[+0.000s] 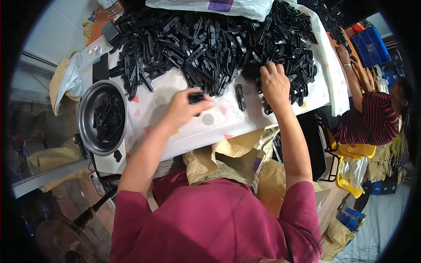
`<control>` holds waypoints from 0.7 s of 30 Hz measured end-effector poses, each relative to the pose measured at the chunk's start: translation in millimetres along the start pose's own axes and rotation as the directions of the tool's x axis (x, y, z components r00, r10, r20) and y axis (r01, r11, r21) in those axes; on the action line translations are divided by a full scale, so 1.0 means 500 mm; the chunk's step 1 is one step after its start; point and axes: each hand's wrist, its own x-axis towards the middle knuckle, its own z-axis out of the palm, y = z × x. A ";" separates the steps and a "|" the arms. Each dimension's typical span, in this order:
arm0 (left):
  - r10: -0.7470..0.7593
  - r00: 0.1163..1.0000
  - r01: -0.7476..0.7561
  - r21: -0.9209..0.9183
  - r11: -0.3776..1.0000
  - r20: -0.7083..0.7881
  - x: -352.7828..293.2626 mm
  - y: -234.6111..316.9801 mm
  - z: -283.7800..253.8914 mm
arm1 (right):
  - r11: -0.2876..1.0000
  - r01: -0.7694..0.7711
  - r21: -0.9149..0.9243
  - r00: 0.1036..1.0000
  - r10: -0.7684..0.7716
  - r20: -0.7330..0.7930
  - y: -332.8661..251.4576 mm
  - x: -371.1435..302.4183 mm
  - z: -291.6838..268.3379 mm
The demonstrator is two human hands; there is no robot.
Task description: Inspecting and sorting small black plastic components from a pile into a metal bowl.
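Note:
My left hand (186, 107) is closed around a small black plastic part (197, 97), held above the white patterned tablecloth (175, 140); motion blurs it a little. My right hand (275, 83) reaches into the right side of a big heap of black plastic parts (210, 44). Its fingers point down among the pieces, and the fingertips are hidden, so whether they grip one does not show. Between the two hands a single long black part (240, 97) lies apart from the heap.
A metal bowl (83, 131) with black parts stands at the table's left edge. A white sack (237, 9) lies behind the heap. An open woven sack (206, 168) hangs at the front edge. At right, a person in a striped shirt (372, 116) works beside a blue crate (370, 47).

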 end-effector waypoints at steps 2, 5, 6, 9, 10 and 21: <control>0.438 0.895 -0.417 0.495 0.762 0.080 0.031 0.035 0.061 | 0.999 0.019 0.033 0.995 -0.023 0.102 0.001 -0.011 0.000; 0.675 0.659 -0.638 0.722 0.268 0.332 0.096 0.048 0.111 | 0.933 -0.092 0.347 0.988 0.130 -0.088 -0.015 -0.029 -0.017; 0.660 0.562 -0.660 0.751 -0.005 0.498 0.110 0.050 0.120 | 0.802 -0.202 0.562 0.954 0.292 -0.073 -0.025 -0.034 -0.029; 0.583 0.580 -0.681 0.731 -0.036 0.569 0.132 0.047 0.135 | 0.361 -0.408 0.838 0.855 0.472 0.213 -0.025 -0.060 -0.052; 0.556 0.611 -0.683 0.730 0.010 0.564 0.132 0.054 0.133 | -0.080 -0.444 0.893 0.776 0.465 0.427 -0.025 -0.068 -0.060; 0.034 0.965 0.101 -0.491 0.865 0.259 0.042 0.086 0.074 | -0.591 -0.178 0.787 0.860 0.295 0.416 -0.091 -0.112 -0.123</control>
